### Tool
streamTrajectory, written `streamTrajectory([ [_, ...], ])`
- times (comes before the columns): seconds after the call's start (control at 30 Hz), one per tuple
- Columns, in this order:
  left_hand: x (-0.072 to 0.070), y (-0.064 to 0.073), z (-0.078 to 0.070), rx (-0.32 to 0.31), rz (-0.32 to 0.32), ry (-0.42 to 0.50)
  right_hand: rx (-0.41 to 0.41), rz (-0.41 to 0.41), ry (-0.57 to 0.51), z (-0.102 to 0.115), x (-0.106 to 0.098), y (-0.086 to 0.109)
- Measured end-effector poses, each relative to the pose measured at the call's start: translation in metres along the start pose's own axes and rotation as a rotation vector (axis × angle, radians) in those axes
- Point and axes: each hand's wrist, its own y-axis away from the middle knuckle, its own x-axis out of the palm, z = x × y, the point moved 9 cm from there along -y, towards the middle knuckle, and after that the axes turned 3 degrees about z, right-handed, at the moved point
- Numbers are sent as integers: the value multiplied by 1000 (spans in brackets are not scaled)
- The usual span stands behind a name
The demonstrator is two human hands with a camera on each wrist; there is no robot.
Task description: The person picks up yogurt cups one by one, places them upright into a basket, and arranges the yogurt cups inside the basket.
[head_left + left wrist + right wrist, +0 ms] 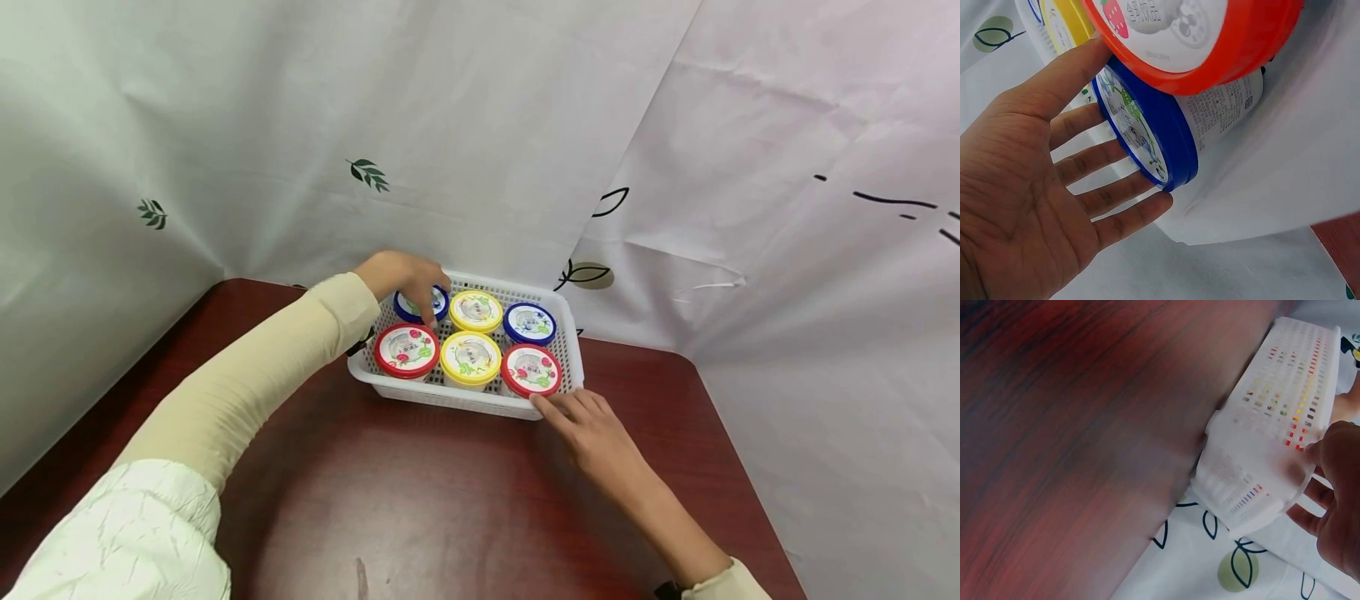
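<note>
A white perforated plastic basket (450, 402) holds two rows of round lidded tubs. My left hand (405, 277) reaches over its back left corner to a blue-lidded tub (407, 310). In the left wrist view the fingers (1119, 156) are extended along that lid's edge, with the thumb near the red-lidded tub (1172, 37). A yellow-lidded tub (476, 310) and another blue-lidded tub (529, 323) complete the back row. In front are red, yellow (471, 358) and red (531, 371) lids. My right hand (600, 429) holds the basket's front right corner, thumb at the rim.
The basket stands on a dark red wooden table (420, 492), near its back edge. White cloth (480, 142) with leaf prints hangs behind the table and along both sides.
</note>
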Motion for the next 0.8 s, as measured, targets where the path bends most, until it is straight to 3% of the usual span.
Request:
streamTrajectory([
  [0.37,4,3,2,-5,3,16,13,16,1,0,0,0],
  [0.8,8,2,3,-52,0,14,10,6,-18,0,-2,0],
])
